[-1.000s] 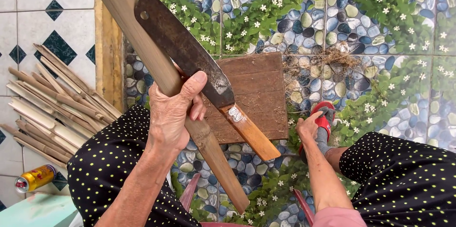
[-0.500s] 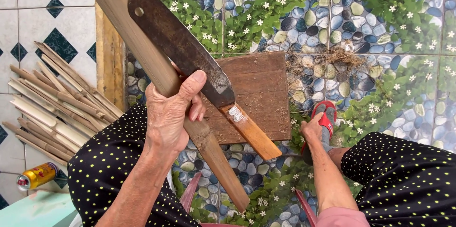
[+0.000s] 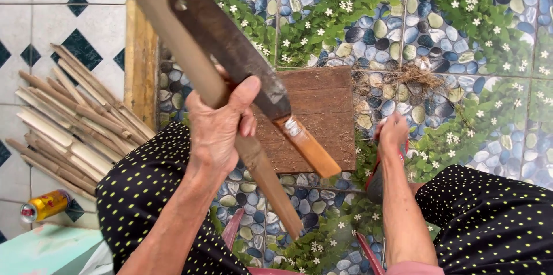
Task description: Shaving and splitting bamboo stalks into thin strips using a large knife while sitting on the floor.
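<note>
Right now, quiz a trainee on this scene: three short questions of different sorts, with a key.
1. True or false: the left hand grips both the bamboo strip and the cleaver.
2. Where does the wooden board lie? A) on the pebble-pattern floor B) on the pile of bamboo strips C) on the person's lap
3. Fill in: the right hand reaches down to a tool with ___ handles.

Key: 1 true; 2 A; 3 red.

rusty cleaver (image 3: pixel 230 44) and long bamboo stick (image 3: pixel 190 73), raised slantwise together.
</note>
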